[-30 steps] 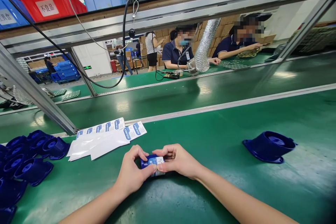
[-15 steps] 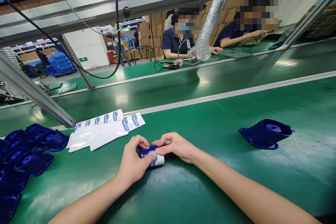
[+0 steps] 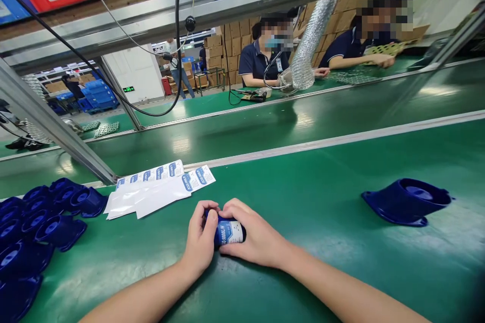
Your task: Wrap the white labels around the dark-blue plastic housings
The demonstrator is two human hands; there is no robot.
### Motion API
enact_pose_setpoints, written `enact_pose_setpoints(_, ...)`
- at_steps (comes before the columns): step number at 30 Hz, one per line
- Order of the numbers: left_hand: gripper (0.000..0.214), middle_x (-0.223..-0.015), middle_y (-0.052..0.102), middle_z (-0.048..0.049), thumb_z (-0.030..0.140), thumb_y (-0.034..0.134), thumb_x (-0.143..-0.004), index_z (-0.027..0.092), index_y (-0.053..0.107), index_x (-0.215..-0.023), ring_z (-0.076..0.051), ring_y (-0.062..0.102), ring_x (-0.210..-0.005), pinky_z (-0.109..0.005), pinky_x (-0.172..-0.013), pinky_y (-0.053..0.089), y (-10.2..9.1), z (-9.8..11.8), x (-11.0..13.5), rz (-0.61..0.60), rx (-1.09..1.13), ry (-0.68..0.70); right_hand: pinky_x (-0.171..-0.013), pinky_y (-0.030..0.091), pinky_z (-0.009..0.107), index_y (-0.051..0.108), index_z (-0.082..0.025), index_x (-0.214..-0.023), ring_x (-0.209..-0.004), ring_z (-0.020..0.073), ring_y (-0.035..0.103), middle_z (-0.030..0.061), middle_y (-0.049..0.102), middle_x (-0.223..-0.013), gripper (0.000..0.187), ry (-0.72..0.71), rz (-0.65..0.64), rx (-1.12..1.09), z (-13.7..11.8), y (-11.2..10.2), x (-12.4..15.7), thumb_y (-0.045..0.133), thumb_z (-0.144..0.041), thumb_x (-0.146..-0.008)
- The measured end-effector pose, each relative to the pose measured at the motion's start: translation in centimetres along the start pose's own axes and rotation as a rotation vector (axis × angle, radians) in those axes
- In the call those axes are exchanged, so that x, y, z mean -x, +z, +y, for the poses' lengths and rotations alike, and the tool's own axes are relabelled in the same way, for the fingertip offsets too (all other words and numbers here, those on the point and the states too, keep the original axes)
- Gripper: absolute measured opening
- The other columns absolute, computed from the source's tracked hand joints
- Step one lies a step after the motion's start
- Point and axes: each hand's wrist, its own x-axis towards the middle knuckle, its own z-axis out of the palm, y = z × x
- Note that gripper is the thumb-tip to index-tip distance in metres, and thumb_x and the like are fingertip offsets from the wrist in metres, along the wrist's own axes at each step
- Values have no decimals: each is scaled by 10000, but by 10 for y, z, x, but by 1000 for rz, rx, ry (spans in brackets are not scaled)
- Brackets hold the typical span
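Observation:
Between my two hands is a dark blue plastic housing (image 3: 229, 232) with a white and blue label stuck around its side. My left hand (image 3: 202, 234) wraps its left end, the thumb on top. From the right, my right hand (image 3: 252, 234) curls around it, fingers at the far side and thumb at the near side. The housing rests on or just above the green work surface (image 3: 288, 282); the contact is hidden. Behind my left hand lie sheets of labels (image 3: 162, 194), some strips blank white and some printed.
Several blue plastic housings (image 3: 60, 232) crowd the left side. One more housing (image 3: 411, 202) stands alone at the right. A metal frame post (image 3: 76, 121) rises at the left, with a black cable (image 3: 178, 50) hanging overhead. Two co-workers (image 3: 261, 58) sit across the line.
My right hand has moved from pinching at the housing's top edge to wrapping around it, and my left thumb has lifted off the label. More of the label shows. The view has shifted slightly.

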Motion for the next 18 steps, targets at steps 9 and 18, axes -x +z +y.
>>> enact_pose_setpoints(9,439,-1007,654,-54,635,512,-1031,217,636,-1079,-231,600,-964,-322,-876,480,0,4,4,-25,-50,-8,-707,450,312,806,-204,-763,-776,174,579,-22,573,-845,337,277,-26,-306,3,-7,-16,998,-386,-555)
enact_pose_setpoints(18,470,-979,657,-53,669,528,-1010,215,629,-1081,-226,601,-922,-320,-837,486,0,4,5,-30,-27,-26,-687,500,340,727,-191,-658,-702,194,637,9,687,-702,497,328,14,-351,12,-10,-19,850,-666,-734)
